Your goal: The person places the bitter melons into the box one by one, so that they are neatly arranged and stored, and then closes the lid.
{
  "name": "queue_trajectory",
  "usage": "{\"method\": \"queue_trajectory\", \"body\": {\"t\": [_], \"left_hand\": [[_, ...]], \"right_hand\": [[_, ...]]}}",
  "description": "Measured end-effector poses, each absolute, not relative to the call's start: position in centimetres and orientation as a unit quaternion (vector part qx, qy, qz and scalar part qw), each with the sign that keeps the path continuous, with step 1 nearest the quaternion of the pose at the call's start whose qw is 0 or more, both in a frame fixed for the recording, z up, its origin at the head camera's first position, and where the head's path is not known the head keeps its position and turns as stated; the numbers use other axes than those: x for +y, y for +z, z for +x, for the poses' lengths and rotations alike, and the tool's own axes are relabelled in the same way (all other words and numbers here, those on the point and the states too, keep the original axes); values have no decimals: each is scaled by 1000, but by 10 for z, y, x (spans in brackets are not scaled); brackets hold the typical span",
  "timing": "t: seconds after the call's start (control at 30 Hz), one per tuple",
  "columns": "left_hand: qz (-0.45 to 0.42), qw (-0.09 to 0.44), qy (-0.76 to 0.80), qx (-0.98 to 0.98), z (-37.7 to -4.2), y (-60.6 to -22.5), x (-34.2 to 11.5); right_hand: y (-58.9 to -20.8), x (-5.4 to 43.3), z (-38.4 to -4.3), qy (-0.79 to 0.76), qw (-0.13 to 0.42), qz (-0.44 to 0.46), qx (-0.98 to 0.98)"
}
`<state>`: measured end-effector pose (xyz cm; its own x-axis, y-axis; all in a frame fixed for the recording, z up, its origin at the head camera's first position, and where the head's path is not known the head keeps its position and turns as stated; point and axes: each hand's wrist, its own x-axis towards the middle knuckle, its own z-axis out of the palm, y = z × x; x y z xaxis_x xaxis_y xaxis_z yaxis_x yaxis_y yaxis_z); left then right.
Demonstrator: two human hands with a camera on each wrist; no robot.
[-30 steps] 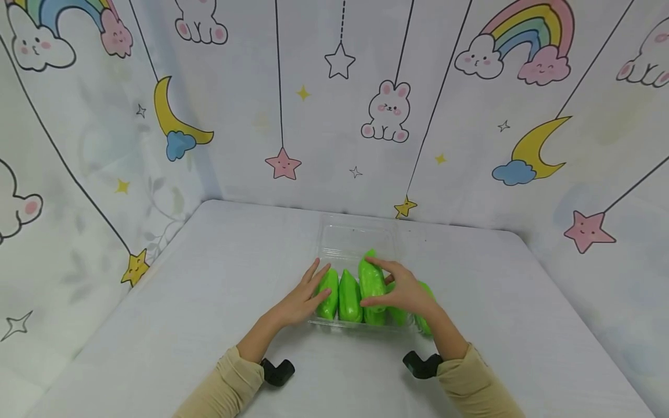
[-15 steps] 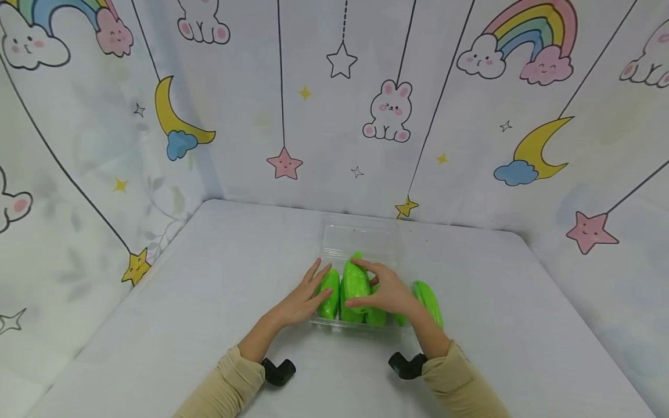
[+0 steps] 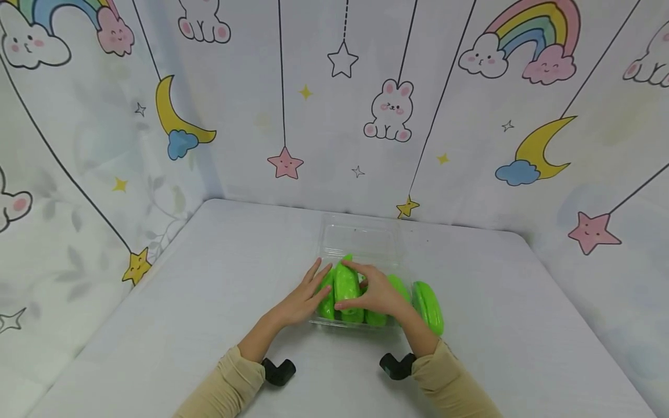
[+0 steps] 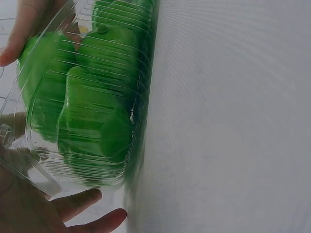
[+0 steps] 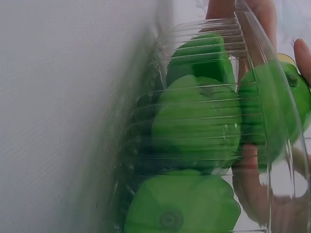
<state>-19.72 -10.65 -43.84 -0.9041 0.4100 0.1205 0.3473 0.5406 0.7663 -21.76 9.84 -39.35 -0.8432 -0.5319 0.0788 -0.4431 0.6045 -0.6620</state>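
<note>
My right hand [image 3: 378, 295] grips a long, shiny green fruit-like piece [image 3: 346, 284] with a tapered tip, thumb on the near side and fingers on the far side. The piece is above others of its kind inside a clear plastic box [image 3: 334, 323]. At the box's left side my left hand [image 3: 295, 299] has its fingers extended, its thumb over the leftmost green piece [image 3: 325, 306]. Through the ribbed wall, the left wrist view shows the gripped piece [image 4: 41, 92] higher than a piece lying in the box [image 4: 95, 116]. The right wrist view also shows the raised piece [image 5: 274, 104].
The box's transparent lid [image 3: 359, 235] lies folded back, away from me. Another green piece [image 3: 428, 307] rests outside, right of the box, on the white table [image 3: 251, 244]. A cartoon-printed cloth [image 3: 240, 116] stands behind the table.
My right hand has moved left with the green piece, from the box's middle to its left part. The pieces at the right are more exposed. My left hand has stayed in place.
</note>
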Motion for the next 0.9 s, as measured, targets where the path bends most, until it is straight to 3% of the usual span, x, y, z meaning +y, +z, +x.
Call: {"method": "queue_trajectory", "body": {"t": [0.9], "left_hand": [[214, 39, 426, 878, -195, -435, -106]], "right_hand": [[-382, 118, -215, -375, 53, -241, 894]]}}
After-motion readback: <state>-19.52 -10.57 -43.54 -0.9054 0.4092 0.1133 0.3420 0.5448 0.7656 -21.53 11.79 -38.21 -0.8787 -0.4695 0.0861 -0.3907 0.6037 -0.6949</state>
